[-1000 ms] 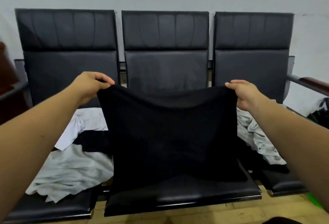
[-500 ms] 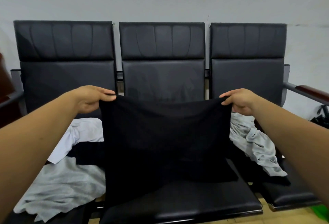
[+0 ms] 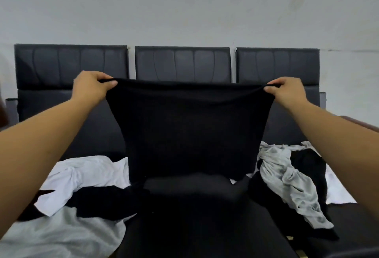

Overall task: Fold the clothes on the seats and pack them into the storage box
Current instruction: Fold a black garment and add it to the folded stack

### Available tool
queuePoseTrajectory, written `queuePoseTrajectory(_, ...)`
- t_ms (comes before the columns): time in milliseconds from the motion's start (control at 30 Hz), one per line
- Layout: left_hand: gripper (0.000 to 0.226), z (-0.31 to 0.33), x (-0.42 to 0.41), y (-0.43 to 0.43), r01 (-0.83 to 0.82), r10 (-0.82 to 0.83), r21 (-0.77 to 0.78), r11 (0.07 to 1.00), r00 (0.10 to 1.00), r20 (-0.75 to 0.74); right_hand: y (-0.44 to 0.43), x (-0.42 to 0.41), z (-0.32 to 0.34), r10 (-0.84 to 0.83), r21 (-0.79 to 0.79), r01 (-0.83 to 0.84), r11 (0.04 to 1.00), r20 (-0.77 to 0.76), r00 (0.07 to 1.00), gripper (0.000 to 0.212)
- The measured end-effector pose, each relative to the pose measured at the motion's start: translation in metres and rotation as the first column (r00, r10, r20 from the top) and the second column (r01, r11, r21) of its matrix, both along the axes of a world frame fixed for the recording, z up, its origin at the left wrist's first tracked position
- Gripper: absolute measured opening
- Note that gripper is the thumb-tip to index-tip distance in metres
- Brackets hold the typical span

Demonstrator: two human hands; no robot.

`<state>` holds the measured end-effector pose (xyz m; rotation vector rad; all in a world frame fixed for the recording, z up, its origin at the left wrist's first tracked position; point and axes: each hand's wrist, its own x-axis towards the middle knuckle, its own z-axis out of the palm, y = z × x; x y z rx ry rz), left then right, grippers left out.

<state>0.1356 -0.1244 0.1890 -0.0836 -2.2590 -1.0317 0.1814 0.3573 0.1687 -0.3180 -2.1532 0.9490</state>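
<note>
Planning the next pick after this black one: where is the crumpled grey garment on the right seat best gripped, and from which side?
Probably its bunched end near the seat back, from above. The grey garment is heaped there, over a black garment, while its other end trails thin toward the seat's front. Pinching the raised folds should lift it alone.

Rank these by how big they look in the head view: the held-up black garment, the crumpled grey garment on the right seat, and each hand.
1. black garment
2. grey garment
3. left hand and right hand: they look alike, so not ranked.
</note>
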Motion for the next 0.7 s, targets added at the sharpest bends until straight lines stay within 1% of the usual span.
queuePoseTrajectory(100, 0.028, -0.004, 0.008, -0.008, 0.056, -0.058, 0.051, 0.997, 0.998, 0.029, -0.003, 0.012, -0.002, 0.089, -0.201, -0.1, 0.974, -0.059, 0.994, 0.008)
queuePoseTrajectory(133, 0.027, -0.011, 0.012, -0.012, 0.073, -0.076, 0.051, 0.996, 0.996, 0.051, -0.005, 0.016, -0.009, 0.137, -0.262, -0.149, 0.953, -0.063, 0.989, 0.007)
queuePoseTrajectory(167, 0.024, -0.02, 0.016, -0.016, 0.094, -0.097, 0.053, 0.994, 0.993, 0.071, -0.007, 0.021, -0.018, 0.182, -0.316, -0.191, 0.929, -0.059, 0.982, 0.011)
queuePoseTrajectory(233, 0.017, -0.041, 0.022, -0.021, 0.152, -0.159, 0.06, 0.987, 0.979, 0.126, -0.007, 0.031, -0.041, 0.234, -0.361, -0.224, 0.905, -0.017, 0.972, 0.018)
queuePoseTrajectory(300, 0.015, -0.065, 0.031, -0.027, 0.215, -0.227, 0.077, 0.973, 0.952, 0.207, -0.009, 0.044, -0.063, 0.299, -0.395, -0.257, 0.882, 0.047, 0.953, 0.02)
queuePoseTrajectory(333, 0.015, -0.078, 0.037, -0.032, 0.243, -0.261, 0.102, 0.965, 0.931, 0.254, -0.011, 0.052, -0.074, 0.359, -0.446, -0.296, 0.845, 0.063, 0.931, 0.022)
queuePoseTrajectory(367, 0.016, -0.091, 0.041, -0.037, 0.271, -0.301, 0.139, 0.952, 0.905, 0.301, -0.015, 0.061, -0.084, 0.432, -0.523, -0.345, 0.779, 0.05, 0.9, 0.025)
queuePoseTrajectory(433, 0.018, -0.115, 0.051, -0.047, 0.363, -0.432, 0.244, 0.899, 0.822, 0.372, -0.024, 0.078, -0.1, 0.557, -0.664, -0.425, 0.615, -0.015, 0.83, 0.029)
queuePoseTrajectory(467, 0.02, -0.124, 0.056, -0.051, 0.409, -0.51, 0.314, 0.857, 0.766, 0.392, -0.027, 0.084, -0.107, 0.581, -0.71, -0.426, 0.561, -0.028, 0.813, 0.029)
queuePoseTrajectory(500, 0.02, -0.133, 0.061, -0.053, 0.441, -0.576, 0.383, 0.812, 0.713, 0.4, -0.03, 0.09, -0.114, 0.589, -0.744, -0.406, 0.531, -0.02, 0.808, 0.03)
queuePoseTrajectory(533, 0.019, -0.139, 0.066, -0.054, 0.457, -0.621, 0.434, 0.777, 0.674, 0.401, -0.032, 0.095, -0.118, 0.586, -0.766, -0.372, 0.525, 0.009, 0.81, 0.03)
queuePoseTrajectory(633, 0.028, -0.152, 0.08, -0.054, 0.439, -0.658, 0.511, 0.739, 0.631, 0.41, -0.037, 0.108, -0.136, 0.624, -0.827, -0.3, 0.475, 0.077, 0.778, 0.027)
queuePoseTrajectory(700, 0.031, -0.159, 0.089, -0.055, 0.423, -0.675, 0.546, 0.724, 0.6, 0.43, -0.036, 0.113, -0.148, 0.674, -0.847, -0.261, 0.463, 0.146, 0.724, 0.024)
